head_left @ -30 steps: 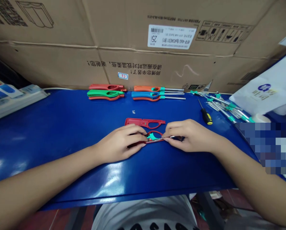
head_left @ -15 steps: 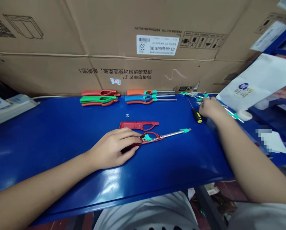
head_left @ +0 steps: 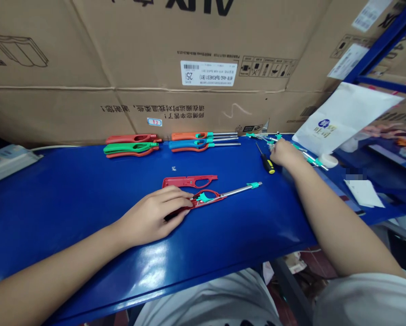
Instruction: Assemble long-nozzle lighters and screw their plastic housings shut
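Stacked cardboard cartons [head_left: 196, 54] wall off the top of the frame, and below them a glossy blue worktable [head_left: 70, 199] fills the middle; I am working at its centre. My left hand [head_left: 155, 215] lies palm down, fingers pressed over the handle end of an open red lighter half-shell [head_left: 208, 198], pinning it flat rather than clenching it; a teal trigger sits in its loop and a metal nozzle tube with a teal collar [head_left: 253, 185] runs out toward the right. Just above it, apart but near, lies the matching red cover shell [head_left: 189, 181]. My right hand [head_left: 284, 152] is far out at the right of centre, fingers down among a loose pile of teal-tipped metal tubes [head_left: 311, 156]; whether it has closed on one I cannot tell, since the fingertips are hidden. A yellow-and-black screwdriver [head_left: 267, 162] lies just left of that hand. Along the back edge, upper centre, sit finished lighters [head_left: 203, 140] and a stack of coloured handle shells [head_left: 131, 145]; a white bag [head_left: 342, 115] leans at upper right. To do this well, I judge I should keep steady downward pressure with the left so the seated trigger does not spring loose; draw the right hand clear of the pile without snagging neighbouring tubes.
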Motion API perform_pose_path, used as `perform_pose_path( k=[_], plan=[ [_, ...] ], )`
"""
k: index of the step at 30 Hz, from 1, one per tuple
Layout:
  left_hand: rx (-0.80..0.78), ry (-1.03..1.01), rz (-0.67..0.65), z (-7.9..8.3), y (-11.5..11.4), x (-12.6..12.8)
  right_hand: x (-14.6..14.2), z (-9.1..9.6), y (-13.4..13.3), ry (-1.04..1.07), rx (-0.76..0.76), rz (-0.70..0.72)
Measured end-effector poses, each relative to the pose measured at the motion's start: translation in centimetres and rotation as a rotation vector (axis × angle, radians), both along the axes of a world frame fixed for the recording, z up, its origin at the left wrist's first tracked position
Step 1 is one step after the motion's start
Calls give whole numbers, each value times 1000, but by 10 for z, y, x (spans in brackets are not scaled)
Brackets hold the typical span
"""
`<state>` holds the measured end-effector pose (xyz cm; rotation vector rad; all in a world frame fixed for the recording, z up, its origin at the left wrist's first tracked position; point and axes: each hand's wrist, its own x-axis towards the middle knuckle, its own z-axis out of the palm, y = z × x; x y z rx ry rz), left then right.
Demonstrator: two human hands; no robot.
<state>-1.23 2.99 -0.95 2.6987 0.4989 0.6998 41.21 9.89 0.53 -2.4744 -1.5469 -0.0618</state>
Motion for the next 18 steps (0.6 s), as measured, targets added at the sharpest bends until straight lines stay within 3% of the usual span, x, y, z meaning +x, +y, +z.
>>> perform_pose_path(
  k=[3,8,10,13,18],
  plan=[
    [-4,-4,-3,-2,2,1,-16,8,-3,211,143,52],
    [-27,-31,0,-7,3,4,-74,14,-19,603,257,318],
    [-43,-35,4,-7,3,5,-100,12,-31,748,246,447],
    [-59,-36,17,-7,2,6,-132,7,-52,1205,161,734],
    [-80,-96,162,-7,-2,9,-159,-2,-77,1363,23,852]
  ],
)
